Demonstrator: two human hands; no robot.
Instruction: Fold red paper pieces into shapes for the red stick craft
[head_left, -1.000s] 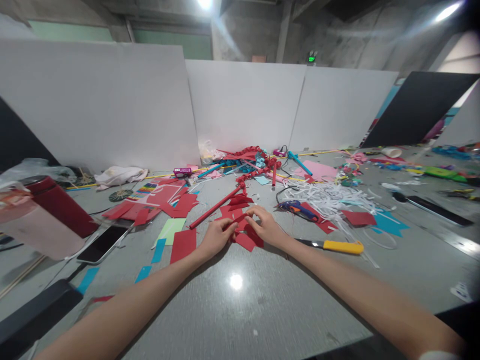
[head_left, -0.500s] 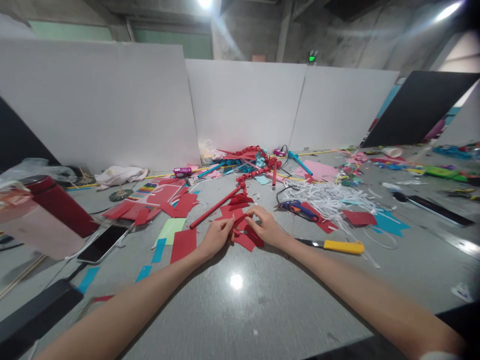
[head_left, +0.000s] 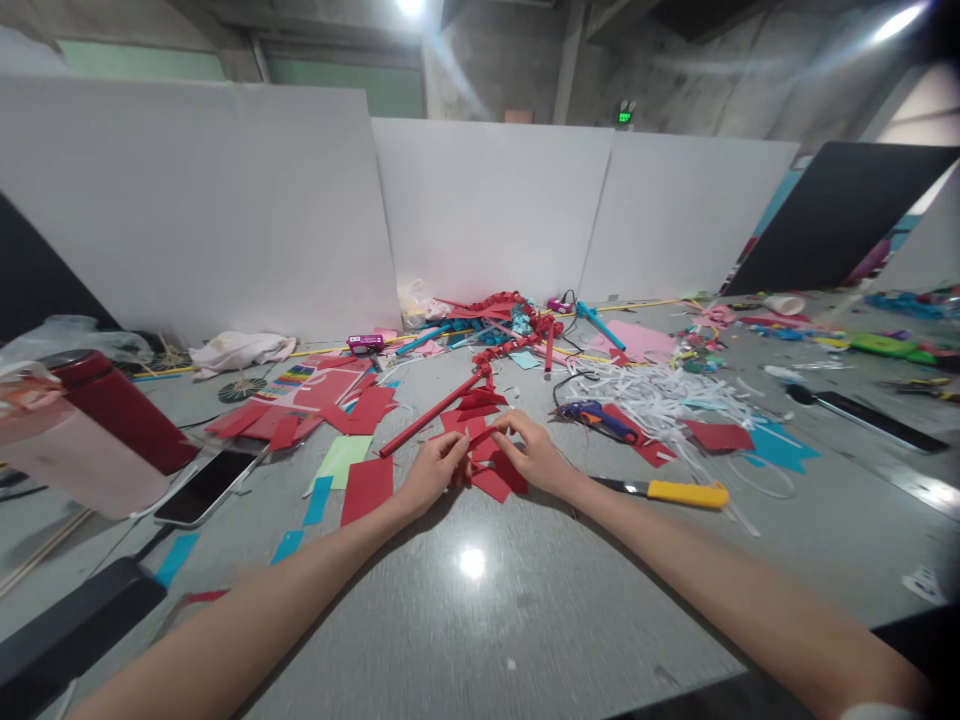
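Apparently midway through shaping, a narrow red paper strip (head_left: 483,437) spans the left hand (head_left: 433,472) and right hand (head_left: 538,458), fingertips pinched on its ends; loose red pieces (head_left: 491,485) underneath look unworked, while a folded red chain (head_left: 511,348) beyond seems further along.

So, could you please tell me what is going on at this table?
A person is working with red paper: the left hand and right hand pinch a small red strip between them, above loose red pieces. A red rod lies just beyond the left hand. To the right, a yellow-handled knife and a blue glue gun lie on the table, untouched.
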